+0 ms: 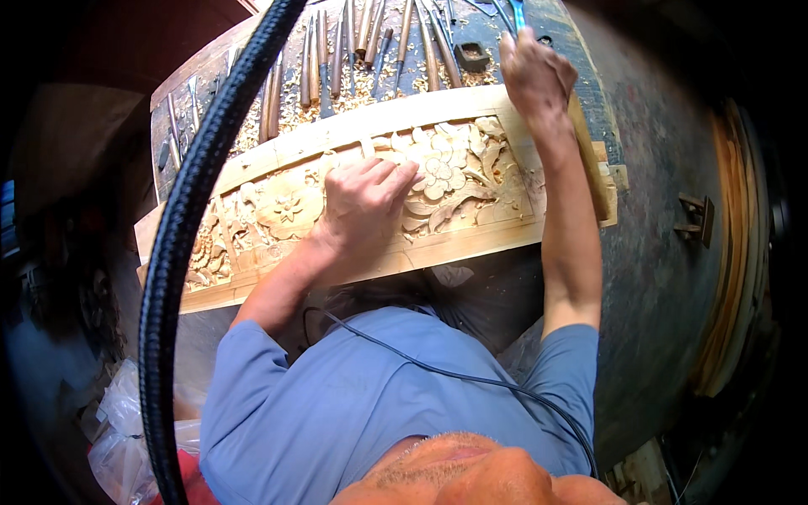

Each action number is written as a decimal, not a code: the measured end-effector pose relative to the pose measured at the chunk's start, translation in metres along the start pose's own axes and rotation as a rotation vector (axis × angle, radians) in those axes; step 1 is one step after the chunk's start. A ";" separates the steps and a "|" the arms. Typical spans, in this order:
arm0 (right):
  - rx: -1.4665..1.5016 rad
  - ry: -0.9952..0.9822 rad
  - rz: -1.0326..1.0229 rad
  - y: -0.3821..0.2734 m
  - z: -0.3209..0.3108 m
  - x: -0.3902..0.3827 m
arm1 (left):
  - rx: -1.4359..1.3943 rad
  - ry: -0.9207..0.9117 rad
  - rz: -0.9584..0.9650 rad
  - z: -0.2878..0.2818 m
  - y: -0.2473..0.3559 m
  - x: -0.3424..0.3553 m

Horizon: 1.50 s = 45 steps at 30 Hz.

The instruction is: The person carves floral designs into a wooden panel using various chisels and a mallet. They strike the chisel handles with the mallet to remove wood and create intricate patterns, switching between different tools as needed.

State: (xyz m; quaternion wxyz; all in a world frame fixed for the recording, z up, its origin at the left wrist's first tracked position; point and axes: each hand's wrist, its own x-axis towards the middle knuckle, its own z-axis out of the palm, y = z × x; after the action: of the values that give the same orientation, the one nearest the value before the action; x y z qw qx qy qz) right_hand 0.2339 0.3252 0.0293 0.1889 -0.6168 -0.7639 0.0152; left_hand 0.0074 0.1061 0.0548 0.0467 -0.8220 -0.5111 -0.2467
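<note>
A long pale wooden panel [337,269] lies across the bench in front of me, carved in relief with flowers and leaves. My left hand [366,192] rests on its middle, fingers curled closed beside a large carved blossom [439,172]; whatever those fingers may hold is hidden. Beyond the panel's far right corner, my right hand [537,77] is closed around a tool with a bright blue part [518,12]. The upper frame edge cuts this tool off, so its kind cannot be told.
Several wooden-handled carving chisels [314,71] lie along the far side of the workbench [593,93] among wood shavings [290,114]. A dark square block [472,56] sits near them. A black braided cable [198,185] crosses the left side. A small wooden stool [695,219] stands to the right.
</note>
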 end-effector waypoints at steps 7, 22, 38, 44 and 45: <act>-0.129 0.039 -0.225 0.004 0.054 0.047 | -0.158 0.109 -0.064 -0.029 0.030 -0.016; -0.322 -0.082 -0.008 0.033 0.064 0.046 | 0.285 0.276 -0.709 -0.105 -0.030 -0.211; 0.027 0.117 0.426 0.072 -0.014 -0.055 | 0.306 0.274 -0.673 -0.113 -0.041 -0.223; 0.714 0.178 0.447 0.126 0.000 -0.058 | 0.408 0.310 -0.589 -0.119 -0.042 -0.176; 1.000 0.150 0.486 0.128 -0.013 -0.059 | 0.378 0.284 -0.595 -0.119 -0.047 -0.156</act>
State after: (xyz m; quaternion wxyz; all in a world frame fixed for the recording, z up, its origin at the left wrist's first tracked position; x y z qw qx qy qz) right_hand 0.3672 0.2968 -0.0077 0.5034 -0.6100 -0.4839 0.3746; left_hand -0.1311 -0.0387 0.0800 0.1940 -0.5721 -0.7524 -0.2624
